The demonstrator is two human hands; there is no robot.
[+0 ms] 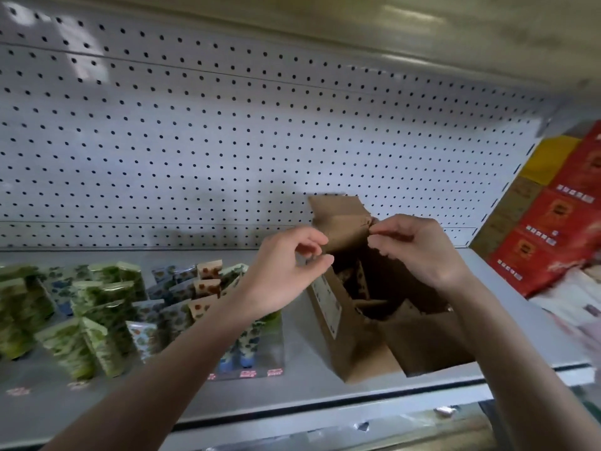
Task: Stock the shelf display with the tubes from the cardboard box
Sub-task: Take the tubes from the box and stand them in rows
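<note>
Right hand (419,252) is pinching a flap (341,222) of the cardboard box (354,346); left hand (286,271) is curling at its rim, grip unclear.

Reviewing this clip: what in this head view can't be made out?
Head view only.
1. Inside of the cardboard box: dark and partly behind the right hand; no tube count possible.
2. Box label: blurred, seen at an angle.
3. Left hand: unclear whether its fingers pinch the box rim.
4. Red packages: cut off by the right edge.
5. Shelf price tags: too small, blurred.
</note>
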